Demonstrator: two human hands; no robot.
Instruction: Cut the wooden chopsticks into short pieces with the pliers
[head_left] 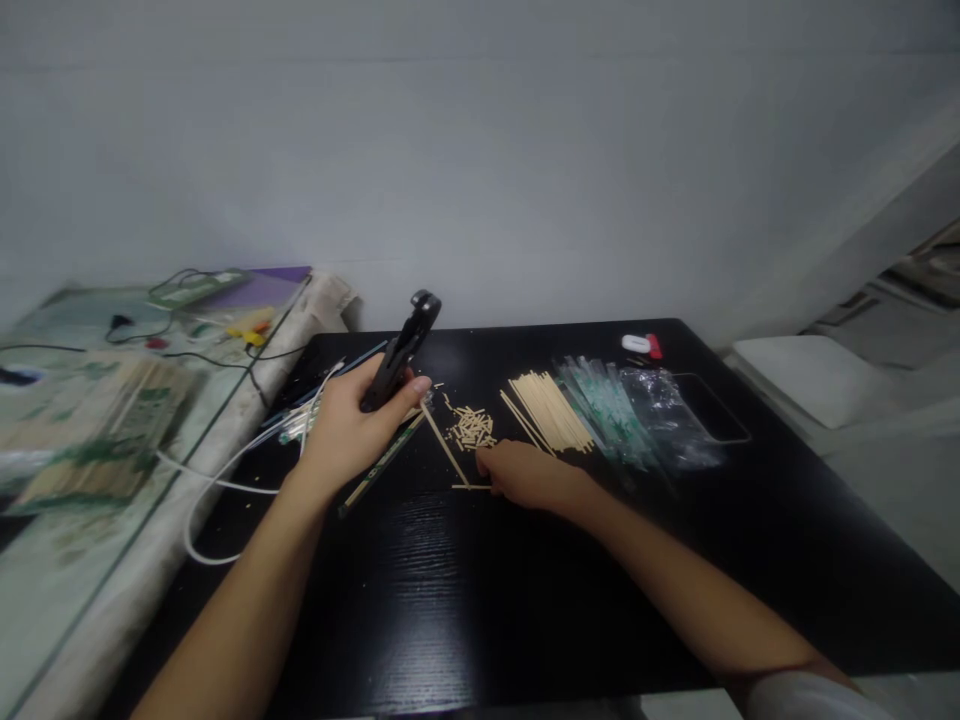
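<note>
My left hand [352,415] is closed around a black hand tool [405,345], raised above the table and tilted up to the right; its exact kind does not show. Below that thumb, a thin wooden stick [447,445] slants down to the right. My right hand [532,474] is low over the table, fingers closed at the end of another thin wooden stick [471,487]. Just beyond these fingers lies a small heap of short cut stick pieces [472,427]. A row of long wooden sticks [551,412] lies side by side, right of the heap.
Clear wrappers with green print [611,410] and a clear plastic bag [675,415] lie on the black table [600,600]. A white case [636,343] sits at the back right. A white cable [191,520] loops at left, near packed stick bundles [105,415] on the neighbouring glass-topped table.
</note>
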